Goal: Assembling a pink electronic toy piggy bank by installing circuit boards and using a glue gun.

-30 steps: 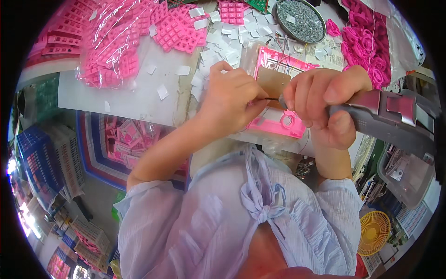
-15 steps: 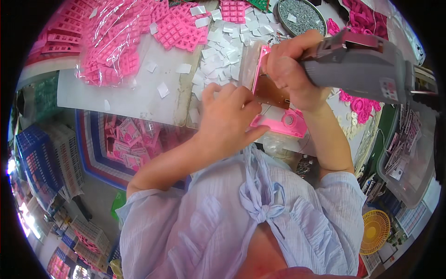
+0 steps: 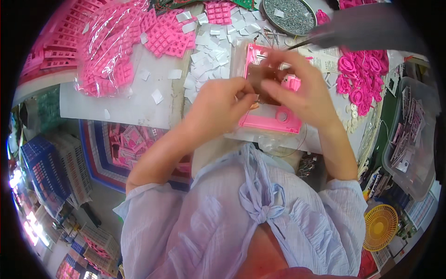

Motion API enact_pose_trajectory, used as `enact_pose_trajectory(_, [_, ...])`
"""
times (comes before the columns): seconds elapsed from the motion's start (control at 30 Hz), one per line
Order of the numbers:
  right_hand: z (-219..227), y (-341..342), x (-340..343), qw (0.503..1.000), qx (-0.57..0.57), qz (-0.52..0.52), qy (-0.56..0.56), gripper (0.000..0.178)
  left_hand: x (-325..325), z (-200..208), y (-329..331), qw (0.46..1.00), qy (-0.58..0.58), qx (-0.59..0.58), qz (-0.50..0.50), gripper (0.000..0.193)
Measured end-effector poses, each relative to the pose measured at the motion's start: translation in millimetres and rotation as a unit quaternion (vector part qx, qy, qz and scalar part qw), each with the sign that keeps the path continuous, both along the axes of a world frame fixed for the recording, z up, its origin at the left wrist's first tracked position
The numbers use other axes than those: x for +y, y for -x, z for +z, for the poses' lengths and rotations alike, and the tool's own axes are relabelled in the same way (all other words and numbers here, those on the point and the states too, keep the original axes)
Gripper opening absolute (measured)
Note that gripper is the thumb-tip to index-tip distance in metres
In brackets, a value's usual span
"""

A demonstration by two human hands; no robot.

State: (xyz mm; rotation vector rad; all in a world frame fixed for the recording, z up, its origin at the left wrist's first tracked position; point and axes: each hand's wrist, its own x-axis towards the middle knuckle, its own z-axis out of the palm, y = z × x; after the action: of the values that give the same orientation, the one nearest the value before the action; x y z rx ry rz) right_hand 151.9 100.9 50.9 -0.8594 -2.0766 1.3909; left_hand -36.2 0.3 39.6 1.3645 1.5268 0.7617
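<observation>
A brown circuit board is tilted over an open pink plastic housing. My left hand is closed, its thumb and forefinger pinching at the board's lower left edge. Across from it, my right hand has its thumb and fingers on either side of the board; those fingers are smeared by motion. Above the right hand hangs a grey electric screwdriver, blurred and out of my grasp, its thin bit pointing left. Inside the housing, a small pink part shows to the right of the board.
White square pieces lie loose left of the housing. Beyond it stands a round tray of screws. Pink keypads and a clear bag of pink parts lie at the left. Pink ring-shaped parts are heaped at the right.
My right hand has let go of the screwdriver, which now hangs above it, and has come onto the board. The board has shifted and tilted, uncovering more of the housing's inside.
</observation>
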Motion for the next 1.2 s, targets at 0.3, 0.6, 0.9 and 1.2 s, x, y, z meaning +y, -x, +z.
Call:
enact_pose_trajectory(0.3, [-7,-8,-13,0.981,-0.062,0.064,-0.171,0.04,4,-17,0,0.972,0.04,-0.228,0.03,0.028])
enact_pose_trajectory(0.6, [-20,-11,-11,0.988,-0.057,0.038,-0.135,0.014,-9,-27,-6,0.97,-0.221,0.098,0.015,0.019])
enact_pose_trajectory(0.9, [-21,-10,-17,0.997,-0.073,-0.01,-0.035,0.011,-6,-35,0,0.963,-0.249,0.107,-0.003,0.015])
enact_pose_trajectory(1.2, [-22,-13,-17,0.998,-0.063,0.0,0.023,0.012,-2,-39,-5,0.95,-0.284,0.131,-0.002,0.016])
